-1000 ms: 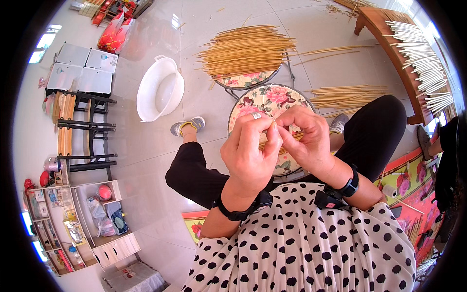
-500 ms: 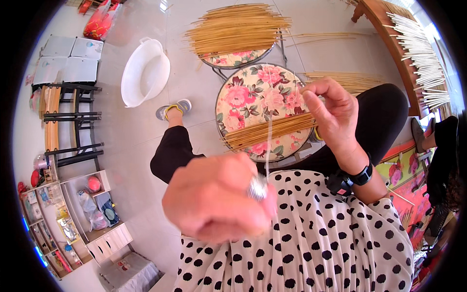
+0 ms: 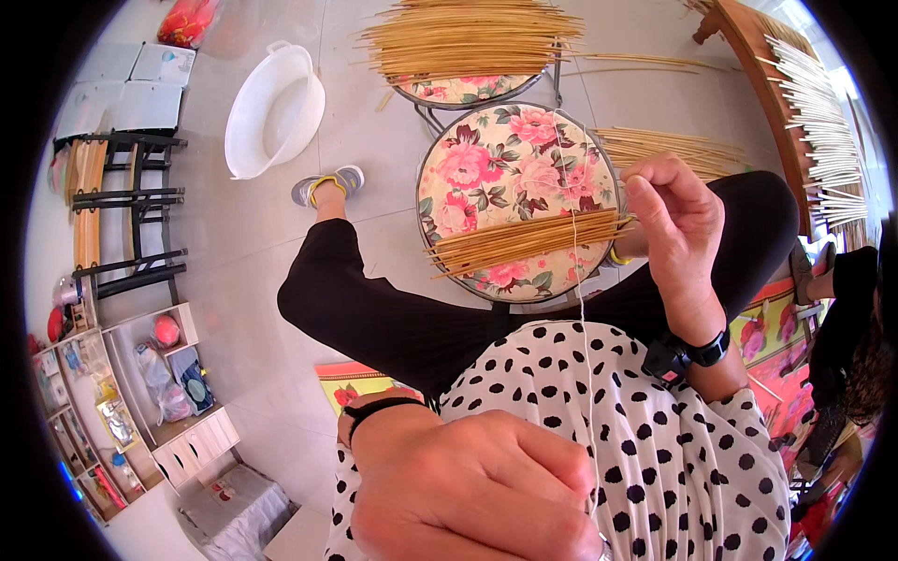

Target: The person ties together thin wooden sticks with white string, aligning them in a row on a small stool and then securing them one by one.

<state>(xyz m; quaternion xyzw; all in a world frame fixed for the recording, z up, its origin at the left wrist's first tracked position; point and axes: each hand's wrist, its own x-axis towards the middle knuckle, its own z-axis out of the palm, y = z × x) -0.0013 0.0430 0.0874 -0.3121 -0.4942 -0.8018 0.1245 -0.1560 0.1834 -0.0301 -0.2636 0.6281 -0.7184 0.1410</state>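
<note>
Right hand (image 3: 675,220) pinches a thin white thread (image 3: 582,309) at the edge of the floral round tray (image 3: 486,164), which carries a bundle of thin bamboo sticks (image 3: 528,240) across its near side; left hand (image 3: 477,491) is closed low by the polka-dot lap, gripping the thread's lower end so it runs taut between both hands. White plastic basin (image 3: 271,107) on the floor looks empty, and a second floral tray (image 3: 468,89) behind holds a bigger stick pile (image 3: 468,37)
</note>
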